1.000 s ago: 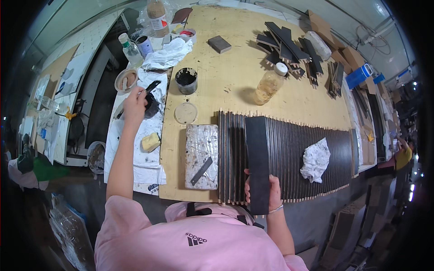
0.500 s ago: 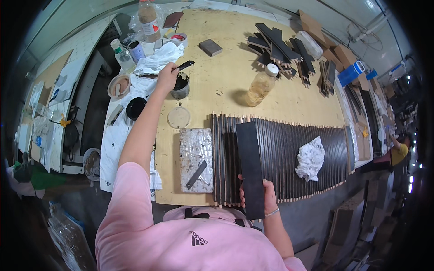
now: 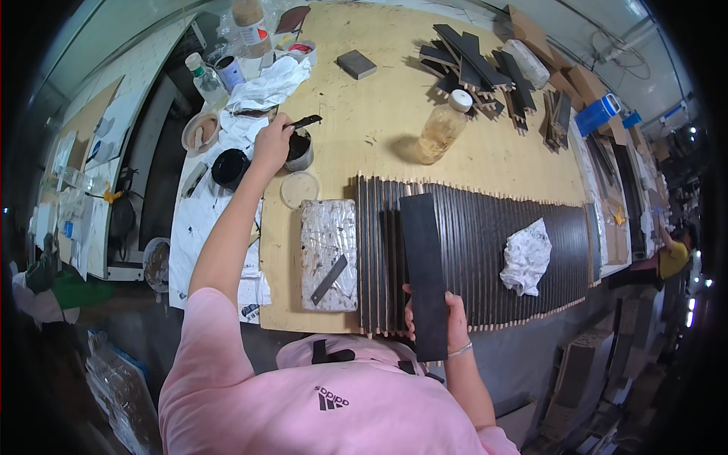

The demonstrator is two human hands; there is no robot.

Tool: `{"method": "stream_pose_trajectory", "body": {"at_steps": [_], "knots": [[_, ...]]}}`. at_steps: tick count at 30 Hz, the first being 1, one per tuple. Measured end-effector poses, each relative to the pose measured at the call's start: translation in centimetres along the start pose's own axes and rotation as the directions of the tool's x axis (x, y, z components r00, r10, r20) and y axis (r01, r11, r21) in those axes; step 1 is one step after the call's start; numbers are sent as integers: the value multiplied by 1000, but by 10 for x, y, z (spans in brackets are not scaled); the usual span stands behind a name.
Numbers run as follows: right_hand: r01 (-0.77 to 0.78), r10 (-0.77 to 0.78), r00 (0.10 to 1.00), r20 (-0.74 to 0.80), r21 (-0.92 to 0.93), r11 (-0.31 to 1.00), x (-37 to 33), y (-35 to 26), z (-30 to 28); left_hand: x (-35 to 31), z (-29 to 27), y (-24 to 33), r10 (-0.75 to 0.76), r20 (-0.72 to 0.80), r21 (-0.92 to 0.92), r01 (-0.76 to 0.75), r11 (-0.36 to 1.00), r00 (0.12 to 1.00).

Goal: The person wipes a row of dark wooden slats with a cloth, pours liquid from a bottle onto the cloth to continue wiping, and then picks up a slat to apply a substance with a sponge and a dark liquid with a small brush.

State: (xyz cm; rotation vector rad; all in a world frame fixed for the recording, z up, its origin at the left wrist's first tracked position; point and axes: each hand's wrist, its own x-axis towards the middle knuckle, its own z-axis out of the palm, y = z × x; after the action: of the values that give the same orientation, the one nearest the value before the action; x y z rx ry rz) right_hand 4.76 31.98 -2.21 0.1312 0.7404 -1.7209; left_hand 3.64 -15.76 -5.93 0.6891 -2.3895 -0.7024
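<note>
My left hand [image 3: 273, 145] grips a narrow black-smeared spatula [image 3: 307, 121], its blade pointing right over a cup of black paste [image 3: 301, 158]. Just below the cup lies a round translucent lid [image 3: 300, 189]. My right hand [image 3: 456, 323] is closed around the lower end of a flat black board [image 3: 422, 265], tilted upright before my body. Behind that board, a row of dark boards on edge [image 3: 485, 250] spreads along the table, pale pegs sticking out at their ends. A crumpled white cloth [image 3: 526, 258] rests on the row.
Left of the row lies a plastic-wrapped block [image 3: 328, 227] with a flat metal blade [image 3: 330, 281] on it. A white-capped bottle of yellowish liquid [image 3: 441, 129] stands beyond. Loose black boards [image 3: 474, 72] are piled at the far right. A black-filled pot [image 3: 230, 168] sits on the stained white cloth.
My left hand and the spatula have come slightly nearer to me. The paste cup stands closer to the lid. My right hand keeps its hold on the board, and the view has shifted a little.
</note>
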Motion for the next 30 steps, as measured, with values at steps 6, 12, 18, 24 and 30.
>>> {"method": "stream_pose_trajectory", "body": {"at_steps": [6,12,18,24,30], "knots": [[-22,23,1000,-15,24,999,-1,3,-1,-8,-24,5,-46,-15,235,48,971,999],[-6,5,1000,5,7,1000,3,5,0,-1,-31,2,-107,40,335,88,938,993],[-33,33,999,14,32,999,2,8,2,-13,-53,-1,-171,-80,348,189,918,982],[47,-46,999,-16,49,998,-3,10,-1,-91,-57,31,-401,266,-430,480,765,877],[21,-21,1000,1,42,999,3,10,6,-121,-9,4,-340,297,-281,422,862,892]]}}
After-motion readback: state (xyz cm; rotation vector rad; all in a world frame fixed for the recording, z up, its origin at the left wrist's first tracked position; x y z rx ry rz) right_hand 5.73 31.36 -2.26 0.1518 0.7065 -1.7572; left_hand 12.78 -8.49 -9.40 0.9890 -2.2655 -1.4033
